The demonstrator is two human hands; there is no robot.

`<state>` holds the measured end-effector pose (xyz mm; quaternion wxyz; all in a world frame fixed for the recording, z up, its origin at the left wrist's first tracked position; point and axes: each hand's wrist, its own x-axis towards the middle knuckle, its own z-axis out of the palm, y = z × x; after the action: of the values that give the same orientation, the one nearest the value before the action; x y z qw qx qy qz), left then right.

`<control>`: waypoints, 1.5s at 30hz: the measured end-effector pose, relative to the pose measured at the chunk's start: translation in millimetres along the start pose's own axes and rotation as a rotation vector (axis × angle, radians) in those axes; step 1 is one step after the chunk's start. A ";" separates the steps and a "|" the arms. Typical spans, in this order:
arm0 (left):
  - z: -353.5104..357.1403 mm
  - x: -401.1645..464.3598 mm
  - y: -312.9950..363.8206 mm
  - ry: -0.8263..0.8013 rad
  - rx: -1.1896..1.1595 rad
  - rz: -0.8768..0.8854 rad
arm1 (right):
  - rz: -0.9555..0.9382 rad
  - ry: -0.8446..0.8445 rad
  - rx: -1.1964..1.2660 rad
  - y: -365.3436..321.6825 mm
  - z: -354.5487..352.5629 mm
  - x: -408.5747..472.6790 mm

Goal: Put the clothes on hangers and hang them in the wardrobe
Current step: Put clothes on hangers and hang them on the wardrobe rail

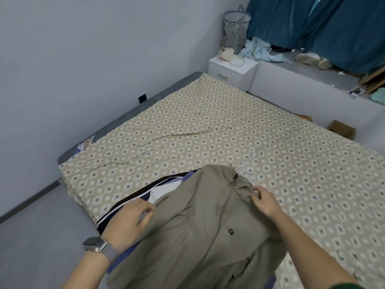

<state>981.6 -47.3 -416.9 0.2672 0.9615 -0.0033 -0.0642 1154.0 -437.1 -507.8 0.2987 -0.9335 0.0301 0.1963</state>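
Left hand [127, 223]: pinching the jacket's left edge between thumb and fingers; watch [96, 244] on the wrist.
Right hand [265, 200]: gripping bunched cloth at the jacket's collar.
Jacket [208, 226]: khaki, spread on the bed's near corner, over a striped garment [145, 190].
Hanger [249, 163]: white, lying on the bed just past the collar, partly under it.
Bed [208, 122]: patterned beige cover.
Far: nightstand [232, 73], checked bag [235, 32], blue curtain [323, 28].

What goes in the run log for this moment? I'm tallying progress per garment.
stage: fitting hanger | left hand: gripping khaki jacket | right hand: gripping collar | white hanger: at collar, on bed
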 end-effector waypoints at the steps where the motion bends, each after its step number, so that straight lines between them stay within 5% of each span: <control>1: 4.6 3.1 2.5 -0.001 -0.001 -0.008 | 0.018 -0.056 -0.071 5.5 2.8 3.9; 6: 22.0 22.4 18.0 0.009 0.026 -0.017 | 0.139 -0.273 -0.378 30.1 18.9 14.9; 16: 16.2 23.6 29.0 0.032 0.043 -0.046 | -0.019 -0.424 -0.458 -28.1 32.0 -11.9; 24: -13.1 -44.7 -11.6 0.089 0.046 -0.156 | -0.309 -0.329 -0.525 -127.2 55.2 -69.8; 31: -45.0 -169.9 -82.8 0.211 0.028 -0.324 | -0.570 -0.304 -0.627 -236.5 114.9 -148.6; 45: -100.8 -535.8 -174.9 0.590 0.084 -0.991 | -1.357 -0.505 -0.752 -468.9 343.4 -405.8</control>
<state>457.9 176.1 -356.0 0.1564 0.8353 0.5194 0.0896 741.8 118.0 -351.6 0.0171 -0.7138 -0.6782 0.1741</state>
